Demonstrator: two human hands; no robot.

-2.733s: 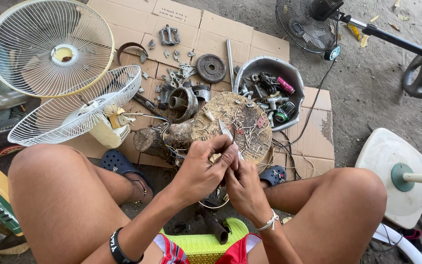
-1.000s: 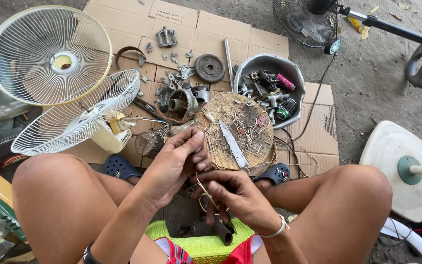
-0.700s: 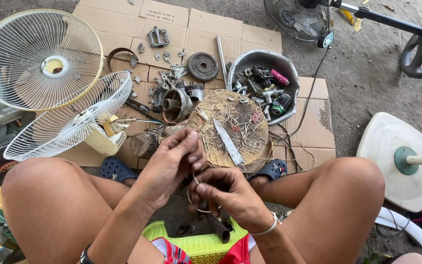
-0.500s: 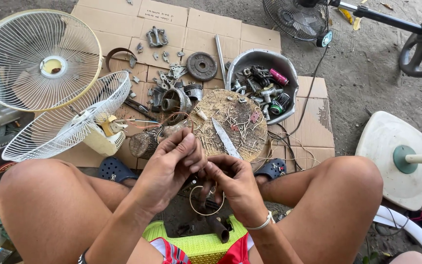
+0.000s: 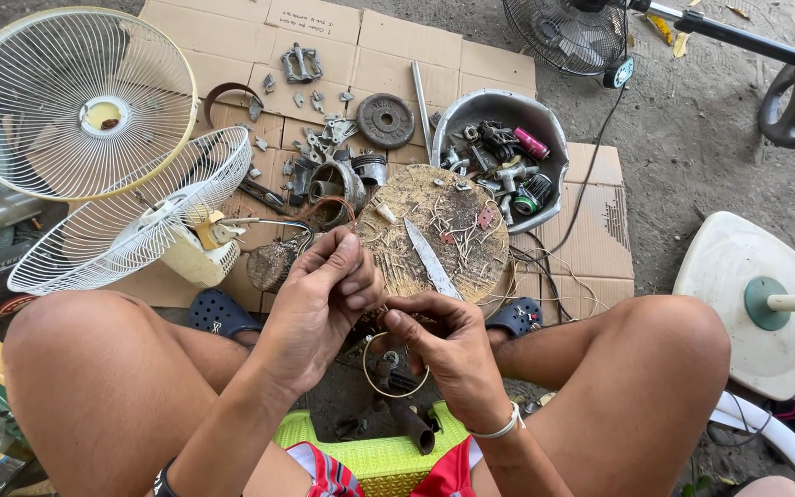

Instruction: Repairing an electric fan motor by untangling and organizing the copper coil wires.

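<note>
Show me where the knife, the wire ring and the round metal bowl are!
knife [image 5: 432, 259], head view, middle of its blade.
wire ring [image 5: 396, 393], head view, lower curve of the loop.
round metal bowl [image 5: 460, 112], head view, bare left wall near the rim.

Thin bare wire loop centre bottom, rough scarred wooden disc mid frame, dull steel blade on it, matt creased cardboard above, dented grey metal bowl, glossy cream wire fan guard upper left
</note>
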